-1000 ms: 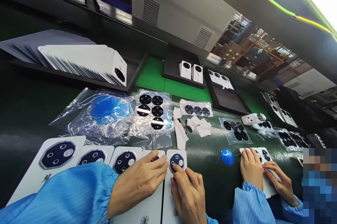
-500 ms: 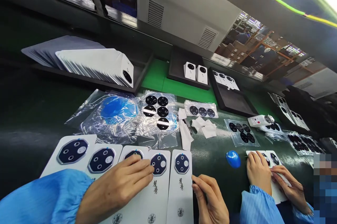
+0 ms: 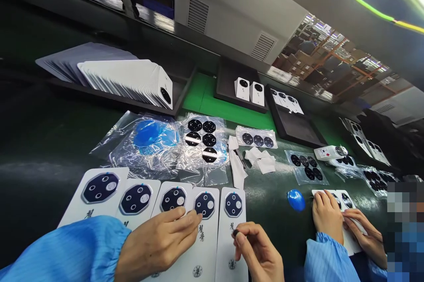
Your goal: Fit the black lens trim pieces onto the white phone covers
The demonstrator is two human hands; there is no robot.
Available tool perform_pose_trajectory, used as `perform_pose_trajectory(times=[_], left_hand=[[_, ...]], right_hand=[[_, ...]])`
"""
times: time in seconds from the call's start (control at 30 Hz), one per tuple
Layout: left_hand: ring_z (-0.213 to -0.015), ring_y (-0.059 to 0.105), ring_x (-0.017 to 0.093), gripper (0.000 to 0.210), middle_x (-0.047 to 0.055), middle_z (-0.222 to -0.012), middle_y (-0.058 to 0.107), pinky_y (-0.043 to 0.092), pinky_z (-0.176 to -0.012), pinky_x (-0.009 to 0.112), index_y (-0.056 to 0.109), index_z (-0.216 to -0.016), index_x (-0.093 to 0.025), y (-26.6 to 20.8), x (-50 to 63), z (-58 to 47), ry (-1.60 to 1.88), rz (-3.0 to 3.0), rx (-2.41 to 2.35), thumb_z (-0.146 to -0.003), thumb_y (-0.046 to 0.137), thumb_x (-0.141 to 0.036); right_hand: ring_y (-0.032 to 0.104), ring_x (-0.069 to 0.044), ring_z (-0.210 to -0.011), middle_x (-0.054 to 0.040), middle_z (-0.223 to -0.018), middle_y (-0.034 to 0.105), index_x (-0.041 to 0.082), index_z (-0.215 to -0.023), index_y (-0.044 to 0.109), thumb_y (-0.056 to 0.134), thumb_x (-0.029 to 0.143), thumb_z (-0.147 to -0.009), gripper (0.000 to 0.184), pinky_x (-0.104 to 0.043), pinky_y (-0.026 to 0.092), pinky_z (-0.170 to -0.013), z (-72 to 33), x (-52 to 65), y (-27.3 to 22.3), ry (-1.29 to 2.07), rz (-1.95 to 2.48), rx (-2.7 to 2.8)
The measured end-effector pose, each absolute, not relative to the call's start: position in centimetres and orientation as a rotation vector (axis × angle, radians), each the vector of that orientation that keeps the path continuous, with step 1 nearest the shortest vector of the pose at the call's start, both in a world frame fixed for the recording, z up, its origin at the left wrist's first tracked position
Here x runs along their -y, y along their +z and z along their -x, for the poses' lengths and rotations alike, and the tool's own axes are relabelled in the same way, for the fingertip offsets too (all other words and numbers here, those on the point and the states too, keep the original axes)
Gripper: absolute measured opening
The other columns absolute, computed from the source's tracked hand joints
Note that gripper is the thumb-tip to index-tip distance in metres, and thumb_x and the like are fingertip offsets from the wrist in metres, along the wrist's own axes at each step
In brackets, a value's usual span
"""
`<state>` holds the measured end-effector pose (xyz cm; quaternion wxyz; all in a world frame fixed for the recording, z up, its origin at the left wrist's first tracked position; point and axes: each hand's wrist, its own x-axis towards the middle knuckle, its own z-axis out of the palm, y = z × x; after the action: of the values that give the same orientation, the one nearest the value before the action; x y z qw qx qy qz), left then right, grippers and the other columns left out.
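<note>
A dark green counter crosses the frame, with a black tray at upper centre. At lower left to bottom centre, five white cards lie in a row, each with a dark octagon near its top. The right hand pinches a small dark piece in a narrow grip over the rightmost card; whether the piece touches it, I cannot tell. The left hand lies over the middle cards, fingers slightly bent; whether that grip holds anything is unclear. The piece is tiny, so a loose pinch could drop it or scuff the white face. A dragging left palm or blue sleeve could skew the row, and stray fingertips could smudge the octagons.
</note>
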<state>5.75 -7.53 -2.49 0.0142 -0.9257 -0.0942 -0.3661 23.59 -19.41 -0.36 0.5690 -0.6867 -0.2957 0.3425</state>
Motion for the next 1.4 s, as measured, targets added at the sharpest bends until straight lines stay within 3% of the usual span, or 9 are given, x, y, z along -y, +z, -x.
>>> perform_pose_trajectory(times=[0.27, 0.43, 0.63, 0.77, 0.9, 1.07, 1.27, 1.3, 1.4], left_hand=[[-0.096, 0.060, 0.013, 0.047, 0.006, -0.094, 0.074, 0.040, -0.087, 0.030, 0.068, -0.084, -0.011, -3.3, 7.9, -5.5, -1.094, 2.885, 0.303, -0.100, 0.025, -0.001], [-0.094, 0.059, 0.014, 0.046, 0.007, -0.093, 0.074, 0.040, -0.084, 0.031, 0.069, -0.085, -0.010, -3.4, 7.9, -5.6, -1.073, 2.859, 0.289, -0.099, 0.026, 0.001], [-0.093, 0.059, 0.014, 0.047, 0.006, -0.090, 0.073, 0.039, -0.087, 0.031, 0.069, -0.084, -0.011, -3.5, 8.1, -6.0, -1.016, 2.823, 0.302, -0.097, 0.026, 0.003], [-0.094, 0.059, 0.016, 0.045, 0.008, -0.089, 0.072, 0.038, -0.088, 0.033, 0.068, -0.085, -0.010, -3.5, 8.4, -6.0, -0.967, 2.805, 0.288, -0.095, 0.027, 0.004], [-0.093, 0.058, 0.016, 0.044, 0.008, -0.088, 0.071, 0.038, -0.088, 0.032, 0.068, -0.084, -0.011, -3.5, 8.5, -6.0, -0.941, 2.788, 0.304, -0.093, 0.027, 0.004], [-0.096, 0.057, 0.017, 0.035, 0.008, -0.093, 0.070, 0.038, -0.089, 0.032, 0.066, -0.090, -0.012, -3.9, 8.6, -5.9, -0.868, 2.800, 0.266, -0.092, 0.034, 0.000], [-0.096, 0.058, 0.018, 0.040, 0.009, -0.093, 0.070, 0.038, -0.089, 0.034, 0.067, -0.089, -0.010, -4.2, 8.8, -6.1, -0.897, 2.798, 0.295, -0.091, 0.029, 0.003], [-0.095, 0.058, 0.017, 0.042, 0.009, -0.093, 0.070, 0.038, -0.089, 0.034, 0.067, -0.089, -0.010, -4.2, 8.9, -6.1, -0.902, 2.794, 0.300, -0.091, 0.027, 0.004], [-0.096, 0.058, 0.017, 0.043, 0.008, -0.093, 0.070, 0.038, -0.089, 0.033, 0.067, -0.088, -0.011, -4.0, 8.9, -6.0, -0.920, 2.794, 0.291, -0.092, 0.027, 0.004]], right_hand=[[0.059, -0.016, -0.067, -0.0009, -0.070, 0.063, 0.023, -0.073, 0.071, 0.070, 0.050, -0.078, 0.028, -0.024, 0.047, -0.065, -23.2, 18.1, -1.7, 0.725, 1.692, 0.871], [0.059, -0.016, -0.071, -0.0004, -0.076, 0.064, 0.024, -0.079, 0.070, 0.063, 0.039, -0.086, 0.017, -0.024, 0.047, -0.066, -22.8, 17.5, -2.4, 0.657, 1.696, 1.028], [0.050, -0.018, -0.079, -0.0026, -0.083, 0.048, 0.025, -0.080, 0.068, 0.052, 0.024, -0.092, 0.020, -0.030, 0.042, -0.070, -21.9, 16.2, -3.3, 0.176, 1.827, 1.432], [0.048, -0.018, -0.079, -0.0039, -0.085, 0.048, 0.025, -0.087, 0.067, 0.051, 0.013, -0.091, 0.020, -0.032, 0.040, -0.070, -21.4, 16.0, -3.8, -0.122, 1.836, 1.607], [0.052, -0.021, -0.078, -0.0017, -0.077, 0.054, 0.034, -0.083, 0.071, 0.058, 0.021, -0.087, 0.018, -0.033, 0.039, -0.064, -26.9, 15.8, -1.1, -0.205, 1.802, 1.734], [0.055, -0.024, -0.084, -0.0036, -0.073, 0.054, 0.028, -0.079, 0.071, 0.039, 0.032, -0.095, 0.036, -0.036, 0.040, -0.063, -38.0, 15.1, 4.4, -0.290, 1.818, 1.641], [0.061, -0.018, -0.094, -0.0061, -0.113, 0.062, 0.020, -0.111, 0.061, 0.053, 0.038, -0.095, 0.025, -0.037, 0.053, -0.081, -35.2, 15.6, 2.5, -0.205, 1.868, 1.693], [0.061, -0.017, -0.097, -0.0063, -0.120, 0.061, 0.027, -0.109, 0.062, 0.052, 0.037, -0.095, 0.020, -0.036, 0.054, -0.083, -33.2, 15.7, 1.5, -0.180, 1.884, 1.706], [0.061, -0.018, -0.100, -0.0073, -0.123, 0.059, 0.023, -0.116, 0.060, 0.054, 0.034, -0.095, 0.024, -0.039, 0.053, -0.086, -27.1, 15.9, -1.5, -0.108, 1.908, 1.759]])
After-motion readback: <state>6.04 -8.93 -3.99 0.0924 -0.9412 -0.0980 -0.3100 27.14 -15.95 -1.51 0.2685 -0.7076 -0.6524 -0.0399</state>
